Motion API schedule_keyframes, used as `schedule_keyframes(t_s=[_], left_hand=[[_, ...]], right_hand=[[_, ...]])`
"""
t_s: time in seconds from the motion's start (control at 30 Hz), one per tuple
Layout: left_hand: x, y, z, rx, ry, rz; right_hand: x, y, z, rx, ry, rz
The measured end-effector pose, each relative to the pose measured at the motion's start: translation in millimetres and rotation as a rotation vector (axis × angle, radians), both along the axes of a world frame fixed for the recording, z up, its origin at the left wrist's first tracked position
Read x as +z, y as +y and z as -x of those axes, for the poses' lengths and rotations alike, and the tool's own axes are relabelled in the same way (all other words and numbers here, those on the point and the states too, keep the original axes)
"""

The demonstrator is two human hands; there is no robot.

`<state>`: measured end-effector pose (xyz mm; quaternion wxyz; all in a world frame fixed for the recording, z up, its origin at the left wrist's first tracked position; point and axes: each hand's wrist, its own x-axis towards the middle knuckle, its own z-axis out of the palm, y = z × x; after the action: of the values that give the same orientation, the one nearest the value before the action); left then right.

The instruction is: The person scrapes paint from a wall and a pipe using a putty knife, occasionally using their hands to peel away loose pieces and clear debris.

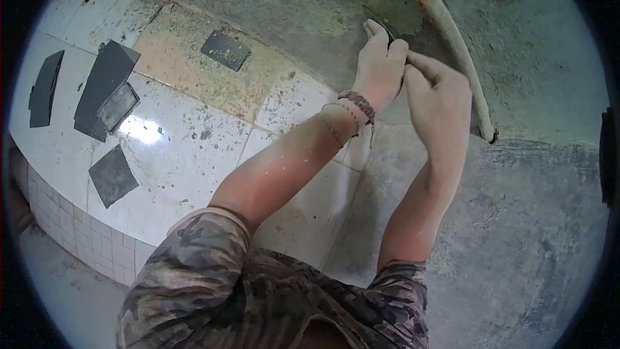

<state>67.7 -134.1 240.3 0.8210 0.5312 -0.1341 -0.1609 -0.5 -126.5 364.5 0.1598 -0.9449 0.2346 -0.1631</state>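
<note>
My left hand (pixel 379 68), with bracelets at the wrist, is closed around a thin dark sheet that looks like sandpaper (pixel 382 23). Only a narrow curved edge of it shows above the fingers, close to the stained wall (pixel 323 16). Right beside it, my right hand (pixel 440 94) is closed with its fingertips pinched together, touching or nearly touching the left hand. Whatever those fingertips hold is hidden.
On the tiled ledge (pixel 194 132), strewn with paint flakes, lie several dark sheets, among them a small piece (pixel 226 50), an overlapping pair (pixel 106 87) and a square piece (pixel 113 176). A pipe (pixel 462 39) runs down the wall beside my right hand.
</note>
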Motion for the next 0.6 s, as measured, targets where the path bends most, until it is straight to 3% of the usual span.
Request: schedule_keyframes(t_s=[0.07, 0.13, 0.2, 0.23, 0.33, 0.4, 0.5, 0.6], left_hand=[[-10, -18, 1, 0.244, 0.065, 0.061], [0, 2, 3, 0.206, 0.158, 0.131], [21, 23, 10, -0.143, 0.221, 0.121], [21, 10, 13, -0.03, 0.012, 0.004], [31, -10, 15, 0.023, -0.023, 0.121], [33, -15, 23, 0.038, -0.009, 0.15], [24, -28, 41, 0.298, -0.058, 0.046], [-12, -34, 22, 0.207, -0.021, 0.032]], right_hand=[[5, -9, -11, 0.068, 0.134, 0.055], [-5, -19, -3, 0.103, 0.125, 0.054], [-1, -19, 3, 0.17, 0.113, 0.056], [10, -14, 16, 0.074, 0.076, 0.009], [26, -18, 16, -0.047, 0.055, -0.033], [33, -26, 18, 0.02, 0.149, -0.004], [32, -36, 34, 0.041, 0.118, -0.058], [-5, -39, 16, 0.113, -0.033, -0.018]])
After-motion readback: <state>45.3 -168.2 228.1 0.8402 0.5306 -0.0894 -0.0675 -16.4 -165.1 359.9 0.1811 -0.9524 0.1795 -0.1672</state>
